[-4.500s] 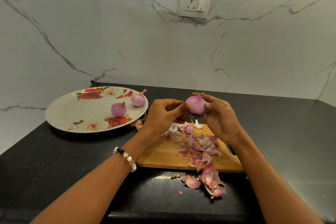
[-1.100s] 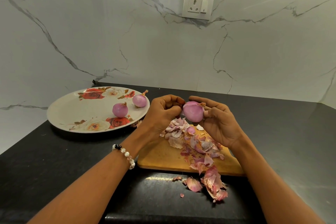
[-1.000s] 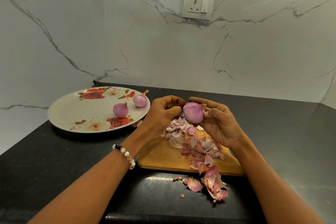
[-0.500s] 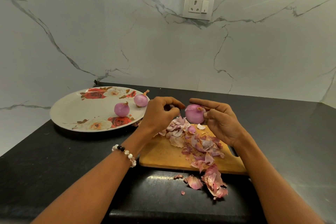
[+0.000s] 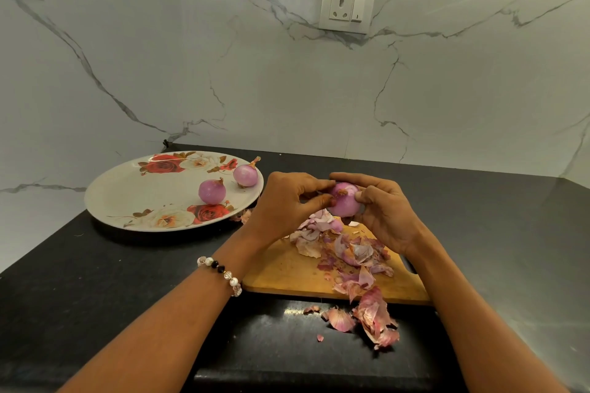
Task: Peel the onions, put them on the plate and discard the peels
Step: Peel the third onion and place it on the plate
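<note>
While two peeled onions (image 5: 212, 191) sit on the plate (image 5: 127, 198), both hands' fingers (image 5: 314, 183) pinch a third onion (image 5: 344, 201), peels (image 5: 354, 252) undiscarded.

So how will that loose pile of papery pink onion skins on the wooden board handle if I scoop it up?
The papery pink onion skins look thin and curled, so probably light and floppy. They lie loose; some have spilled off the wooden board onto the black counter, so bits will likely scatter.
</note>
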